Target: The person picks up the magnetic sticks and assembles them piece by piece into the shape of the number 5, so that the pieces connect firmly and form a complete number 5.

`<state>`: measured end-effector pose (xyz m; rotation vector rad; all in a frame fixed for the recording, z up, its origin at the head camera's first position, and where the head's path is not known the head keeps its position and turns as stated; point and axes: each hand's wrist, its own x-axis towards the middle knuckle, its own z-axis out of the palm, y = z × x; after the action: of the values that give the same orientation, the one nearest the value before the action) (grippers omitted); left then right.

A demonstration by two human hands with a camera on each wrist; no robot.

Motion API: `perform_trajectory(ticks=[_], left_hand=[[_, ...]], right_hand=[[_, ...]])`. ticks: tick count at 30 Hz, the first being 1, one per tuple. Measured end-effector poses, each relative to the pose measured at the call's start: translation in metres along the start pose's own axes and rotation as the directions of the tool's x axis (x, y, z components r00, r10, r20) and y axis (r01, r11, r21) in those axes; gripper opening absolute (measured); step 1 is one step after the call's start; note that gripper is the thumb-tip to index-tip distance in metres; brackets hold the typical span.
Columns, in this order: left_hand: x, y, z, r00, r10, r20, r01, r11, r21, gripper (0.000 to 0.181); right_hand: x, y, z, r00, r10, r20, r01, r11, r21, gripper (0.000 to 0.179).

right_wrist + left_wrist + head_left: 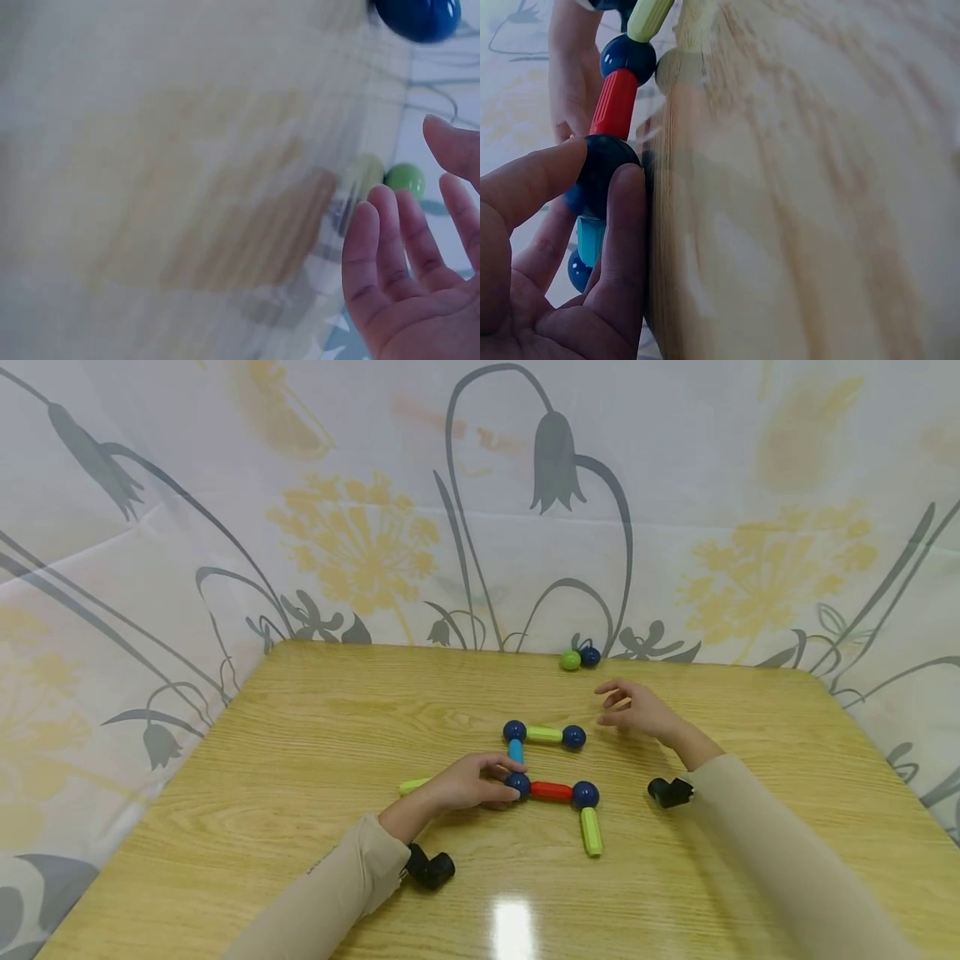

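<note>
My left hand (468, 782) pinches a dark blue ball (604, 169) at the corner of a shape made of rods and balls on the table. From that ball a red rod (551, 791) runs right to another blue ball (585, 794), where a yellow-green rod (592, 832) points toward me. A light blue rod (515, 752) leads away to a blue ball (514, 731), then a second yellow-green rod (544, 734) and an end ball (573, 737). To the right of that end ball, my right hand (636, 710) hovers with loosely bent fingers, holding nothing.
A green ball (570, 660) and a dark blue ball (590, 657) sit side by side at the table's back edge. Another yellow-green rod (413, 786) lies partly behind my left wrist. A flower-patterned cloth (495, 568) hangs behind the wooden table (337, 710).
</note>
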<state>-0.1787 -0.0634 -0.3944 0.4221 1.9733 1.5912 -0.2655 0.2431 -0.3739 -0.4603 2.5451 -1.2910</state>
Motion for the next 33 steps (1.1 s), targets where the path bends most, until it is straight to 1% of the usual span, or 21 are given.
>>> perform_trajectory(ticks=[3, 6, 13, 16, 19, 23, 25, 29, 31, 33], left_hand=[[0.000, 0.000, 0.000, 1.000, 0.000, 0.000, 0.000, 1.000, 0.000, 0.038], [0.000, 0.001, 0.000, 1.000, -0.001, -0.006, 0.001, 1.000, 0.000, 0.038], [0.003, -0.001, -0.001, 1.000, -0.005, -0.003, 0.005, 1.000, -0.004, 0.038], [0.004, -0.003, -0.001, 1.000, -0.011, -0.003, 0.011, 1.000, -0.011, 0.037], [0.004, -0.003, -0.002, 1.000, -0.018, -0.004, 0.018, 1.000, -0.012, 0.037], [0.002, -0.003, -0.002, 1.000, -0.019, 0.001, 0.019, 1.000, -0.017, 0.037], [0.002, -0.003, -0.002, 1.000, -0.018, 0.001, 0.018, 1.000, -0.018, 0.037], [0.002, -0.003, -0.002, 1.000, -0.019, 0.002, 0.019, 1.000, -0.014, 0.037], [0.002, -0.003, -0.002, 1.000, -0.019, 0.003, 0.019, 1.000, -0.011, 0.037], [0.003, -0.003, -0.001, 1.000, -0.019, 0.002, 0.019, 1.000, -0.008, 0.037]], right_hand=[[0.009, -0.001, -0.005, 1.000, -0.001, -0.027, 0.001, 1.000, 0.001, 0.050], [0.020, -0.002, -0.010, 0.999, 0.004, -0.038, -0.003, 1.000, 0.009, 0.052], [0.043, 0.003, -0.018, 0.995, 0.070, -0.064, -0.073, 0.996, -0.042, 0.059], [0.049, 0.004, -0.017, 0.994, 0.082, -0.066, -0.085, 0.996, -0.033, 0.064], [0.053, 0.003, -0.015, 0.994, 0.086, -0.063, -0.088, 0.996, -0.034, 0.069], [0.057, 0.001, -0.012, 0.993, 0.098, -0.058, -0.104, 0.990, -0.096, 0.076], [0.059, -0.001, -0.011, 0.992, 0.113, -0.055, -0.119, 0.986, -0.118, 0.077], [0.059, -0.001, -0.010, 0.986, 0.149, -0.079, -0.155, 0.985, -0.079, 0.070], [0.058, 0.000, -0.010, 0.984, 0.149, -0.096, -0.155, 0.986, -0.054, 0.069], [0.058, 0.002, -0.011, 0.986, 0.129, -0.104, -0.137, 0.988, -0.068, 0.070]])
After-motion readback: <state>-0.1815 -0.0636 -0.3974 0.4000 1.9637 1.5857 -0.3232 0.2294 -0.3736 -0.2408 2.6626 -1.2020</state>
